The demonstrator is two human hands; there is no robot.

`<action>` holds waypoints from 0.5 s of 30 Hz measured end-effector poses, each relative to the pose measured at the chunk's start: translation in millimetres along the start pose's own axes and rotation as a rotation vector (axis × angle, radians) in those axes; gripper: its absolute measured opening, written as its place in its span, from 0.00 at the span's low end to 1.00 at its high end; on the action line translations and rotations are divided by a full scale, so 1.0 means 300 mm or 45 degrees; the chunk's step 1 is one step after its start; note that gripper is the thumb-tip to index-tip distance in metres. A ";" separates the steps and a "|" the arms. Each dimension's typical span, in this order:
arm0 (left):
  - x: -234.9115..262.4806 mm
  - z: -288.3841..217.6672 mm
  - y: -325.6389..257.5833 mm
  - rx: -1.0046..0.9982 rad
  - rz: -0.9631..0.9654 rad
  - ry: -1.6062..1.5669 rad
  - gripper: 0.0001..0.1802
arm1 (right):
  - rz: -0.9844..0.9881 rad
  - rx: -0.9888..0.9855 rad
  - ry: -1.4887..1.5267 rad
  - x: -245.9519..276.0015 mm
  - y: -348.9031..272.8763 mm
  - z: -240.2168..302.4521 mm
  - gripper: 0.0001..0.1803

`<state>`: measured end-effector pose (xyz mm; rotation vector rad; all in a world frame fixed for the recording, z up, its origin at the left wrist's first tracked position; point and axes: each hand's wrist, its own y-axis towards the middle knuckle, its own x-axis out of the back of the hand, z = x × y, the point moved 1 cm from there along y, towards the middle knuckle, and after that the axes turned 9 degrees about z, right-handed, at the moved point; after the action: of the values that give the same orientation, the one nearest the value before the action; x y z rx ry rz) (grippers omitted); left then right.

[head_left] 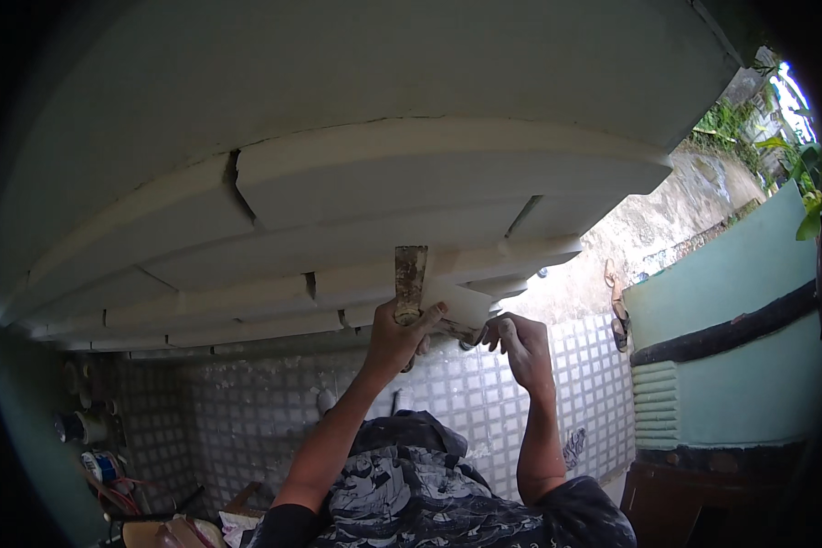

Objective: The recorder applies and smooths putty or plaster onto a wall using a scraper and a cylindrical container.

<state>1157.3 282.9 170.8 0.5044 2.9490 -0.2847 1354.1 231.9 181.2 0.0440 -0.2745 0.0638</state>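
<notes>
One scraper (411, 276) is clamped in the left hand (396, 338); the right hand's (524, 354) grip cannot be told. Scraper-tending seems underway, steadiness apparently needed next.

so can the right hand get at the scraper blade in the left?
Likely yes: the right hand is close, and the scraper blade projects beyond the left hand. The pale flat piece between blade and right hand may hinder a straight reach.

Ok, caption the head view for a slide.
The left hand holds a stained scraper before pale, gapped moulding, the right hand close by.
</notes>
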 end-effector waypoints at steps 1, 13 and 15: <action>-0.007 -0.007 -0.010 -0.003 -0.007 0.009 0.16 | -0.019 0.051 0.008 -0.037 -0.001 -0.007 0.13; -0.039 0.042 -0.088 -0.142 0.250 0.231 0.33 | -0.075 0.003 0.365 -0.166 -0.003 -0.052 0.19; 0.009 0.062 -0.096 -0.210 0.258 0.303 0.33 | 0.055 0.051 0.367 -0.168 0.025 -0.016 0.10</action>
<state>1147.0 253.2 156.8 0.8588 3.0746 0.0447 1306.4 236.8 163.1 0.0679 0.0138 0.1173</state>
